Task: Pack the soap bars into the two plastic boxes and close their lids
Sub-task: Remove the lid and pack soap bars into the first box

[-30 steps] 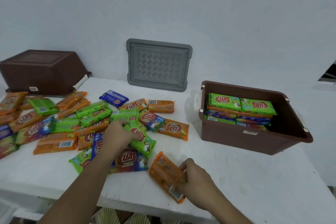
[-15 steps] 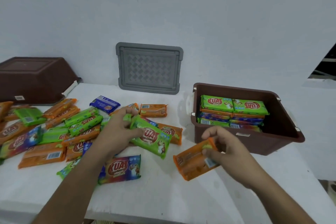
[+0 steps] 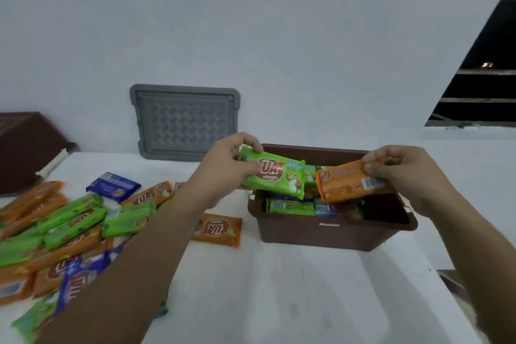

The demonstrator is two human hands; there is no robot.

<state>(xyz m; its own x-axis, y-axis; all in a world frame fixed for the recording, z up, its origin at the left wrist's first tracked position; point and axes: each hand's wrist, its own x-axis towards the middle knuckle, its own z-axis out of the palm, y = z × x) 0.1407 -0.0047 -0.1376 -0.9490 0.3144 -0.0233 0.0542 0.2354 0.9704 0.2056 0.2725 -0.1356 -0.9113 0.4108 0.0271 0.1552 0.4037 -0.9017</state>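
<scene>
The left hand [image 3: 233,160] is pinching a green soap bar [image 3: 275,174] by its left end, thumb below and fingers on top. The right hand [image 3: 399,169] grips an orange soap bar [image 3: 346,184] by its right end. Both bars are up in the air over the open brown box [image 3: 335,232], side by side and almost touching. The green one hangs over the box's left edge. The orange one is over the middle.

Inside the box are more soap bars [image 3: 291,207], stacked on the left side. The right side of the box looks dark and bare.

On the white worktop [image 3: 279,288], left of the box, lies one orange bar [image 3: 217,229] by itself. Farther left is a big messy pile of green, orange and blue bars [image 3: 69,229]. A grey lid [image 3: 184,123] leans on the wall behind. Another brown box [image 3: 25,148] sits at the far left, bottom side up.
</scene>
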